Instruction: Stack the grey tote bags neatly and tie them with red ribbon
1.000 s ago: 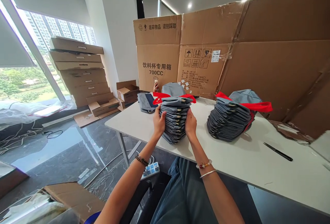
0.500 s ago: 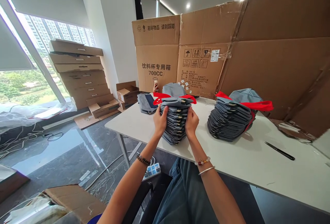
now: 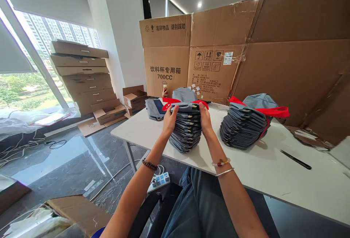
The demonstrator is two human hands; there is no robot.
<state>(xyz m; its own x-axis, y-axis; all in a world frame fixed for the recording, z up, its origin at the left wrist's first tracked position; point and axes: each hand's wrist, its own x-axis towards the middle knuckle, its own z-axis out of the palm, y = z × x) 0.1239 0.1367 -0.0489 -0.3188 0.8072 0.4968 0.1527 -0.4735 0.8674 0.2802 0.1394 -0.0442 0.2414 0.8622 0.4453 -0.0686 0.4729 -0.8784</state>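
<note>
**Left hand (image 3: 169, 120) and right hand (image 3: 205, 119) face each other in a matched hold**

The hands stand at nearly the same height, palms turned inward, each closed in a firm grip. The left thumb (image 3: 174, 112) points upward on the near side, while the left fingers reach round behind and are partly hidden. The right thumb (image 3: 201, 108) is also raised, with the right fingers largely out of sight. The left wrist (image 3: 163, 138) and right wrist (image 3: 209, 135) both look fairly straight. Below them, the bare left forearm (image 3: 139, 183) and right forearm (image 3: 232, 187) spread apart toward the lower edge of the view, extended forward from the body.
</note>
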